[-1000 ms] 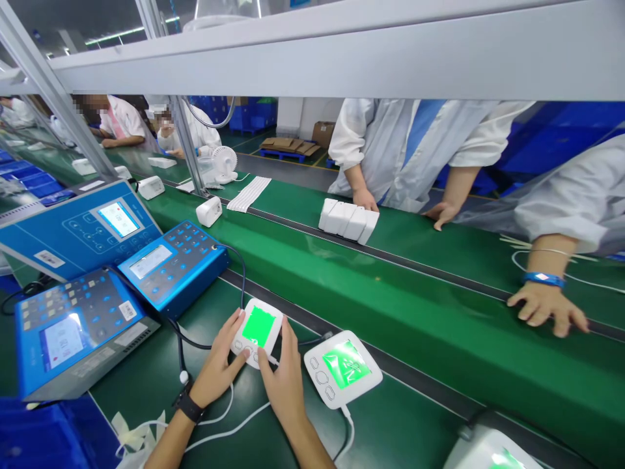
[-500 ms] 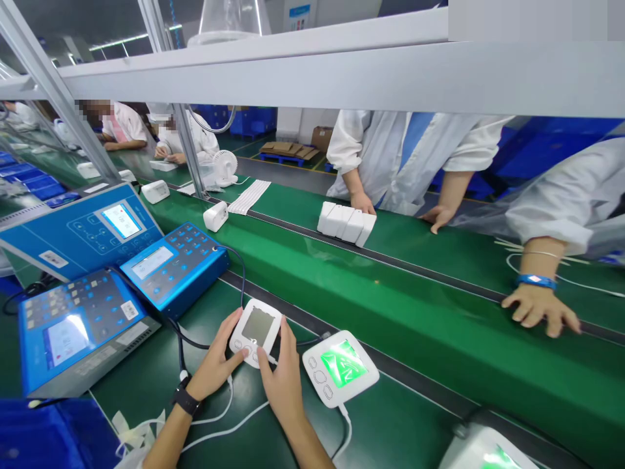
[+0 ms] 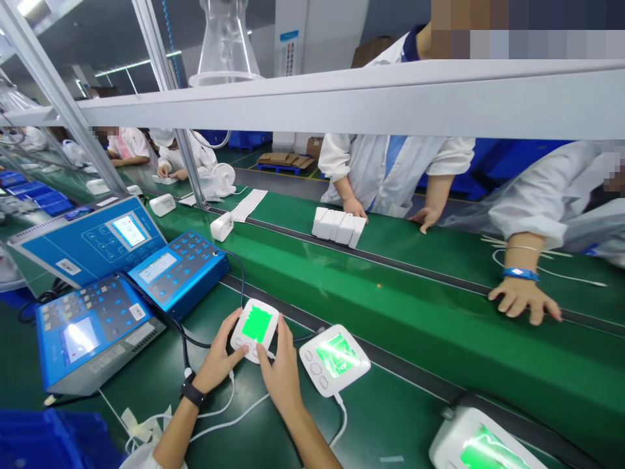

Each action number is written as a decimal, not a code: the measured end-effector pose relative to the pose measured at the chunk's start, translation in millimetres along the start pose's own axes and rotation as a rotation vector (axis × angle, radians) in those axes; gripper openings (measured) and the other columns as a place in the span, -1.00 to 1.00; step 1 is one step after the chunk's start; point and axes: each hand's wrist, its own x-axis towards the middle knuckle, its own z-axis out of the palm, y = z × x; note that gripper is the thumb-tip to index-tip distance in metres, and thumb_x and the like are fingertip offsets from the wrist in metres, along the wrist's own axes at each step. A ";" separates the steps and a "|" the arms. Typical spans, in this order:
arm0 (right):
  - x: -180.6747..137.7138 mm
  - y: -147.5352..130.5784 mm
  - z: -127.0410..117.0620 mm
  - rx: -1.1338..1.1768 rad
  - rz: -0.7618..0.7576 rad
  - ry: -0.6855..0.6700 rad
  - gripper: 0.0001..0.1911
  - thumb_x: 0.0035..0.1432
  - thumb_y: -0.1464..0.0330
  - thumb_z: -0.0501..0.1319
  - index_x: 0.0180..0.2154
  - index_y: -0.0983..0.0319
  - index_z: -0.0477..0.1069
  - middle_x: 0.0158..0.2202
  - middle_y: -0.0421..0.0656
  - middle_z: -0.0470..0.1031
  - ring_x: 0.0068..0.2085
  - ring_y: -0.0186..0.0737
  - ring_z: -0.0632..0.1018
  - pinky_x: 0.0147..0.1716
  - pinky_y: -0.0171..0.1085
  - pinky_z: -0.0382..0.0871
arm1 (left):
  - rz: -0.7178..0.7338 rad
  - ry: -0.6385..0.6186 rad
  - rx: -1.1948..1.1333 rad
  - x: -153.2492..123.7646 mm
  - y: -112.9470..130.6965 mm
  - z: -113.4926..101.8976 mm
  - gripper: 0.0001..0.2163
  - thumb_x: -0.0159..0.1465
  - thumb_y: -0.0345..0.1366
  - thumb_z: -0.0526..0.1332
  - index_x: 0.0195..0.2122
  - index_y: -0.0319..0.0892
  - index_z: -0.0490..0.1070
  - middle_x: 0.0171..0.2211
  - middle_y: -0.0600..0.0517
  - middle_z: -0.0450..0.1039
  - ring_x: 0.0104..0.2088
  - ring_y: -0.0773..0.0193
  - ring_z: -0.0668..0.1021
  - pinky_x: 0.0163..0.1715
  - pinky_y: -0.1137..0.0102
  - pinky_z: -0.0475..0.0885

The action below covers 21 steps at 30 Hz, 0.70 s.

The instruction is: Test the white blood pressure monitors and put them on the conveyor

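Both my hands hold a white blood pressure monitor [image 3: 256, 326], its screen lit plain green. My left hand [image 3: 221, 355] grips its left edge, thumb at the buttons; a black watch [image 3: 193, 391] circles that wrist. From the right side my right hand [image 3: 282, 371] closes on the same monitor, thumb tip by the lower buttons. Just right of my right hand lies a second monitor [image 3: 311, 354], lit green, with a white cable [image 3: 344, 417] at its lower edge. Part of a third green-lit monitor [image 3: 446, 438] shows at the bottom right.
Blue testers with keypads [image 3: 178, 270] stand at left, black hoses running from them. A raised green conveyor [image 3: 371, 293] crosses ahead, bearing white units [image 3: 336, 226]. Across it, a co-worker's hand [image 3: 525, 299] rests flat. A metal beam [image 3: 342, 107] spans above; a blue bin [image 3: 53, 440] sits lower left.
The held monitor's screen has turned from grey to solid green. My hands keep the same grip, and the whole view has shifted slightly.
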 end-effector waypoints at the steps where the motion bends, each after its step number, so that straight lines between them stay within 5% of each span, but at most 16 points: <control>1: 0.0 -0.2 0.1 0.003 -0.002 -0.001 -0.26 0.42 0.26 0.10 0.49 0.18 -0.14 0.46 0.11 0.10 0.41 0.17 0.24 0.26 0.16 0.30 | 0.000 0.006 -0.006 -0.3 -0.8 0.5 -0.34 0.39 0.00 0.27 0.44 0.03 0.08 0.48 -0.16 0.03 0.42 -0.08 0.24 0.38 -0.04 0.19; 11: 4.3 -2.3 -1.9 -0.022 -0.032 0.037 -0.25 0.41 0.29 0.11 0.49 0.20 -0.12 0.43 0.09 0.15 0.40 0.11 0.27 0.26 0.08 0.33 | -0.014 0.039 0.000 -1.3 0.8 2.6 -0.33 0.37 0.03 0.28 0.43 0.00 0.11 0.43 -0.15 0.16 0.40 -0.10 0.27 0.37 -0.01 0.21; 15: -13.0 -27.8 0.5 -0.132 -0.224 0.159 -0.44 0.43 0.40 0.05 0.40 0.20 0.14 0.30 0.13 0.29 0.29 0.15 0.37 0.18 0.11 0.35 | -0.020 0.052 -0.032 1.8 0.3 3.3 -0.32 0.34 0.02 0.31 0.41 -0.03 0.14 0.39 -0.16 0.23 0.41 -0.12 0.25 0.40 -0.02 0.16; 17: -28.8 -46.9 6.3 -0.094 -0.329 0.059 -0.56 0.42 0.46 0.02 0.27 0.19 0.33 0.10 0.06 0.46 0.11 0.07 0.49 0.07 0.04 0.41 | -0.023 0.076 -0.043 3.6 -0.6 4.3 -0.37 0.38 0.02 0.26 0.40 -0.05 0.18 0.38 -0.17 0.25 0.39 -0.10 0.29 0.38 0.00 0.20; 21: -51.8 -70.9 20.3 0.084 -0.225 -0.223 -0.64 0.38 0.50 0.09 0.14 0.15 0.39 -0.12 -0.07 0.54 -0.12 -0.03 0.55 -0.12 -0.10 0.50 | -0.048 0.153 -0.001 5.2 2.9 0.0 -0.53 0.51 -0.02 0.03 0.35 -0.12 0.23 0.33 -0.19 0.34 0.28 0.00 0.46 0.30 0.05 0.34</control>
